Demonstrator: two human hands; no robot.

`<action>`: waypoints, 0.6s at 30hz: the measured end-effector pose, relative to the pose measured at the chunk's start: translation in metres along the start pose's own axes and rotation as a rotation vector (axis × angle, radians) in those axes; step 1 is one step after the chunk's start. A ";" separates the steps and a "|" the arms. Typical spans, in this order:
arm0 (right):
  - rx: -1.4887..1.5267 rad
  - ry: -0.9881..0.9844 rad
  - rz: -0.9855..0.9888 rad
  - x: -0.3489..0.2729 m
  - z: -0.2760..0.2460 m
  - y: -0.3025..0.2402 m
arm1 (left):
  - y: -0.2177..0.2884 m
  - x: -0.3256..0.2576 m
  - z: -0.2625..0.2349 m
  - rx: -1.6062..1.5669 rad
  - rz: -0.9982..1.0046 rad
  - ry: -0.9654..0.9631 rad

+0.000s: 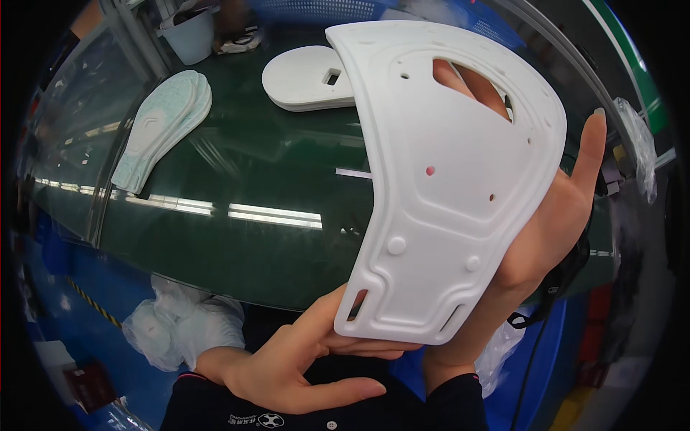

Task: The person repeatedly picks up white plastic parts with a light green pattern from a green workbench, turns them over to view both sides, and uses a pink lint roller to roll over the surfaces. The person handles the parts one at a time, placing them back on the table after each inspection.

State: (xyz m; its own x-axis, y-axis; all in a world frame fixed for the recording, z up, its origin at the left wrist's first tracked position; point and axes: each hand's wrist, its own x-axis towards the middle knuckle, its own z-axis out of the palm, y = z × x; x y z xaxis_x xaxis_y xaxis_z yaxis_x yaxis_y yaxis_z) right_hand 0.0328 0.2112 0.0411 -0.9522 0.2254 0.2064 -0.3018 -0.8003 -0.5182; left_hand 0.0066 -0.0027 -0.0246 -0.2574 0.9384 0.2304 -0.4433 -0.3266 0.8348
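In front of me stands a large curved white moulded panel [402, 129], wide and rounded at the top and narrowing toward me. It has a big oval cutout, small round holes and two slots at its narrow end. My left hand [302, 359] holds that narrow end from below, its fingers partly hidden underneath and the thumb stretched out. Behind the panel my right hand [557, 223] supports the right side. One finger of it points up past the edge, and skin shows through the cutout.
The dark green glossy table [251, 179] carries a stack of white pieces [302, 72] behind the panel. Farther left lies a stack of pale green-and-white padded pieces [162, 126]. A light blue bucket [188, 37] stands at the back, and clear plastic bags [183, 323] hang below the near edge.
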 end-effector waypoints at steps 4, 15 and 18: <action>0.037 0.040 -0.035 0.002 0.007 0.000 | 0.004 0.000 -0.002 0.225 0.049 -0.095; 0.116 -0.089 0.046 0.005 -0.006 0.010 | 0.015 0.009 -0.008 1.068 0.436 0.277; -0.024 0.070 -0.023 0.003 -0.004 0.019 | 0.038 0.008 -0.012 1.412 0.511 0.216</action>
State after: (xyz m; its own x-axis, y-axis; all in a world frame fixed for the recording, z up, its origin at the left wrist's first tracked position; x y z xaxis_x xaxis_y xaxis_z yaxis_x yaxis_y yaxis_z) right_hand 0.0246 0.1992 0.0285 -0.9458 0.2822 0.1606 -0.3237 -0.7810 -0.5341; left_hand -0.0229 -0.0092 0.0029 -0.2969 0.6862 0.6640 0.8591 -0.1117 0.4995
